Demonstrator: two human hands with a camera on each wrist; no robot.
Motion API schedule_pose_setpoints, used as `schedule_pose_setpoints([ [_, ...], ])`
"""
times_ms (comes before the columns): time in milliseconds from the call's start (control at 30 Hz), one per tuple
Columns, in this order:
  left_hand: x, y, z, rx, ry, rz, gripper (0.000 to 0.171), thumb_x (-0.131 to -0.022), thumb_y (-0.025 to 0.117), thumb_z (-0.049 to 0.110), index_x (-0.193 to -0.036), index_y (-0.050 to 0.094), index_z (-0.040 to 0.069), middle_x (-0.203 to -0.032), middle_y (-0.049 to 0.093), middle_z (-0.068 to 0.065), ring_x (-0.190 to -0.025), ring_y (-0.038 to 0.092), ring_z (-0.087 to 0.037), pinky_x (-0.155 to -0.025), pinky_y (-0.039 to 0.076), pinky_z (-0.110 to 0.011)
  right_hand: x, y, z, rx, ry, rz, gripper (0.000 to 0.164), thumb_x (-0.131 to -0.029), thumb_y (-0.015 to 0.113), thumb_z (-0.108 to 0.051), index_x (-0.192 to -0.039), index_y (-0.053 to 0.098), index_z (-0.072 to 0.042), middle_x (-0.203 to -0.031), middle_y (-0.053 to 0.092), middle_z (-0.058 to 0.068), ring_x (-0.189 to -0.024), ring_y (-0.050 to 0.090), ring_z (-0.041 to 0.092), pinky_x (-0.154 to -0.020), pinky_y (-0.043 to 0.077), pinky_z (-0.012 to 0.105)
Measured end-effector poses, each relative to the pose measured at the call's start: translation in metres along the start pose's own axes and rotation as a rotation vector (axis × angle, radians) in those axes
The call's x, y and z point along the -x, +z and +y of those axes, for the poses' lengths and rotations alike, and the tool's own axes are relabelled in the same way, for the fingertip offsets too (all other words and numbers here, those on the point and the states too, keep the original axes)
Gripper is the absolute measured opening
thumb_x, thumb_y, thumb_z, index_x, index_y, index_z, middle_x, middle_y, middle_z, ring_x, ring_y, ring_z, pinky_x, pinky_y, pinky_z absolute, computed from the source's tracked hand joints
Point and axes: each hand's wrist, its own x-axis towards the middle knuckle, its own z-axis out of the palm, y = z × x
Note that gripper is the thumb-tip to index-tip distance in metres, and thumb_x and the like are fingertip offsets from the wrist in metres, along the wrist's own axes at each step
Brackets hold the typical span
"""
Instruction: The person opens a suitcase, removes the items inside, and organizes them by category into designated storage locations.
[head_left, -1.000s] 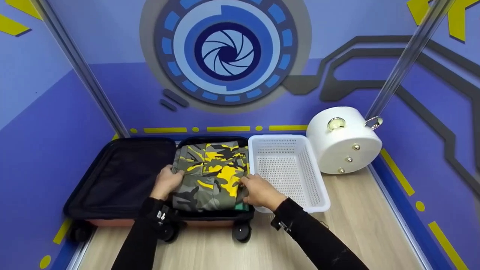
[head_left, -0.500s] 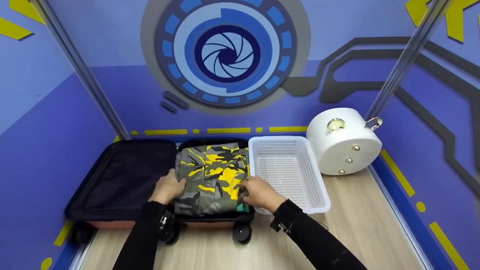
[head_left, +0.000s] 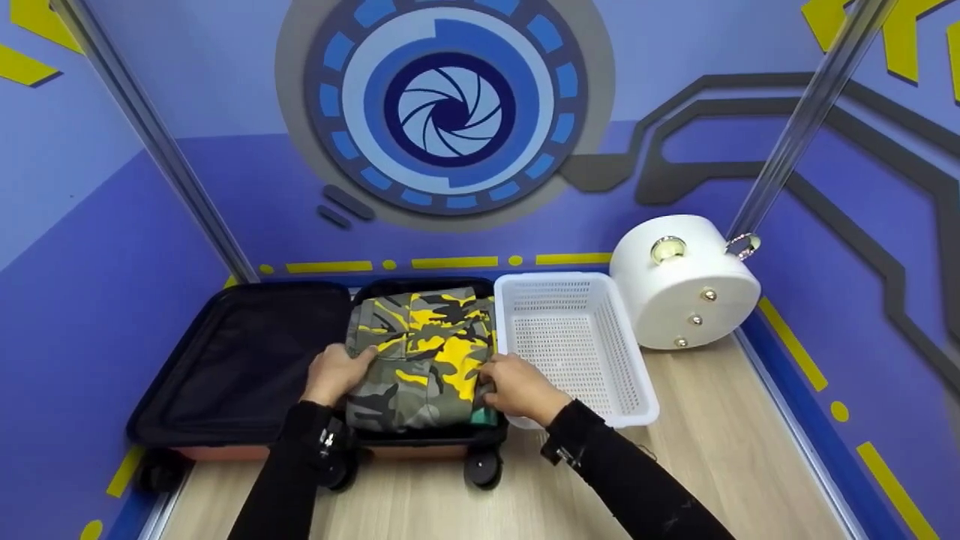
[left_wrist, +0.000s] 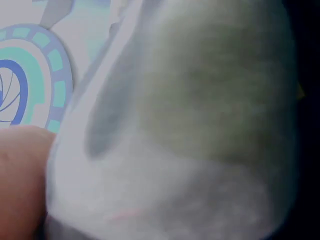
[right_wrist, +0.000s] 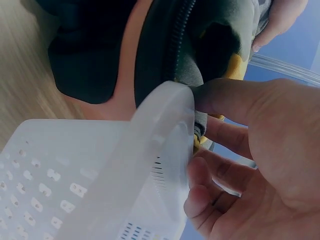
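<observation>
A folded grey, black and yellow camouflage garment (head_left: 427,360) fills the right half of an open suitcase (head_left: 225,360). My left hand (head_left: 337,373) grips its left edge, the thumb on top and the other fingers mostly hidden. Blurred greyish-green cloth (left_wrist: 200,90) fills most of the left wrist view. At the opposite edge, my right hand (head_left: 520,384) pinches the cloth between thumb and fingers, right by the rim of a white basket (right_wrist: 165,105). A bit of green cloth (head_left: 484,415) shows under the garment's front right corner.
The suitcase's left half is lined in black, and black wheels (head_left: 483,469) stick out at the front. The perforated white basket (head_left: 651,405) stands against its right side. Beyond that is a round white case (head_left: 686,285) with metal rings. Patterned blue walls (head_left: 450,240) enclose the wooden surface (head_left: 720,435).
My left thumb has come further over the garment's top from the left. The garment's front edge lies slightly nearer the suitcase's front. My right hand has kept its hold at the right edge.
</observation>
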Motion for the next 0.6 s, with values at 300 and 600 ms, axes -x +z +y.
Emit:
schedule_pose_setpoints([
  [300, -0.0085, 0.0034, -0.0055, 0.046, -0.027, 0.038, 0.054, -0.103, 0.069, 0.056, -0.095, 0.064, 0.004, -0.083, 0.056, -0.008, -0.074, 0.056, -0.024, -0.070, 0.042, -0.036, -0.0001, 0.0012, 0.0005, -0.014, 0.009, -0.001, 0.013, -0.096, 0.084, -0.022, -0.102, 0.079, -0.012, -0.106, 0.074, 0.006, -0.098, 0.068, 0.026, -0.091, 0.060, 0.046],
  [600, -0.0095, 0.0083, -0.0028, 0.204, -0.019, 0.037, 0.062, -0.101, 0.076, 0.046, -0.121, 0.068, -0.012, -0.118, 0.072, -0.028, -0.096, 0.069, -0.033, -0.087, 0.057, -0.046, -0.0006, 0.0019, 0.0024, -0.021, -0.021, 0.027, 0.011, -0.095, 0.084, -0.020, -0.101, 0.079, -0.011, -0.101, 0.075, 0.006, -0.096, 0.071, 0.026, -0.090, 0.061, 0.046],
])
